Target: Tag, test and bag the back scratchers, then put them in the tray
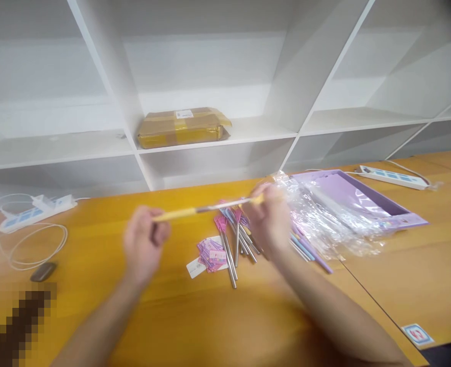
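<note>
Left hand (143, 238): clamped on one end of the rod (210, 207)
Right hand (270, 218): pinching the other end
Rod: above the desk (179, 318), nearly level
Nearby: metal sticks (229, 262) beside cards (212, 255)

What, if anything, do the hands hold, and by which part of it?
A thin yellow-and-silver stick, held near its two ends: the left hand grips one, the right hand the other.

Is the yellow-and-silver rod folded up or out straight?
Straight: the rod runs in one line from the left hand to the right hand, its silver shaft showing between yellow parts.
</note>
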Motion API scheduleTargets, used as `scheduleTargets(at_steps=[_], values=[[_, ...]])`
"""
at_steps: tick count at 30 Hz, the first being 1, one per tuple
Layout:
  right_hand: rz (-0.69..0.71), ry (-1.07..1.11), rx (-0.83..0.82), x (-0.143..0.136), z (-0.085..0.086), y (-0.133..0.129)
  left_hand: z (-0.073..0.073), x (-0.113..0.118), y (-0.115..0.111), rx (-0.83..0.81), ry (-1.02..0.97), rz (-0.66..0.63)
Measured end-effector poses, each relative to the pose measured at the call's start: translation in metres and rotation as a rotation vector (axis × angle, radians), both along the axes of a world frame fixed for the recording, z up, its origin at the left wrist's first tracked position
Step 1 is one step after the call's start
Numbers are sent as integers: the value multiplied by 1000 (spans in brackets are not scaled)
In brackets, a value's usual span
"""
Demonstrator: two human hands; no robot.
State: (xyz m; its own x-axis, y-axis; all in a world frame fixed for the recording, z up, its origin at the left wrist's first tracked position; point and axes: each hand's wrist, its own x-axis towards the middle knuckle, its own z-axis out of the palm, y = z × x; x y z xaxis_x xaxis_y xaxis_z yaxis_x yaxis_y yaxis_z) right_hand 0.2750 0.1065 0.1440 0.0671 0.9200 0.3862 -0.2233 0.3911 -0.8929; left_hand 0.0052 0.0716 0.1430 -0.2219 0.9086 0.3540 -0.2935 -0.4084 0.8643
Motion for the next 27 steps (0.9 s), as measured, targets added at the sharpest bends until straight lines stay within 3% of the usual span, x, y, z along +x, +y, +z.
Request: scheduleTargets(at_steps=[2, 4, 8, 15, 17, 20, 23, 27], values=[[87, 93, -51, -40, -20, -23, -18, 28, -12, -85, -77, 6], [176, 133, -52, -57, -31, -38, -24, 36, -19, -130, -89, 10], [284, 151, 9, -43, -27, -41, -11, 17, -19, -113, 24, -58], [193, 154, 20, -20, -15, -25, -4, 4, -16, -183, 426, -208], [182, 161, -10, -18, -15, -22, -3, 5, -16, -191, 608, -319], [198, 103, -43, -14, -12, -18, -6, 8, -13, -220, 823, -587], [247, -52, -40, -7, -7, -16, -24, 16, -8, -281, 760, -802], [153, -490, 84, 19, -18, -9, -66, 37, -6, -342, 506, -816]])
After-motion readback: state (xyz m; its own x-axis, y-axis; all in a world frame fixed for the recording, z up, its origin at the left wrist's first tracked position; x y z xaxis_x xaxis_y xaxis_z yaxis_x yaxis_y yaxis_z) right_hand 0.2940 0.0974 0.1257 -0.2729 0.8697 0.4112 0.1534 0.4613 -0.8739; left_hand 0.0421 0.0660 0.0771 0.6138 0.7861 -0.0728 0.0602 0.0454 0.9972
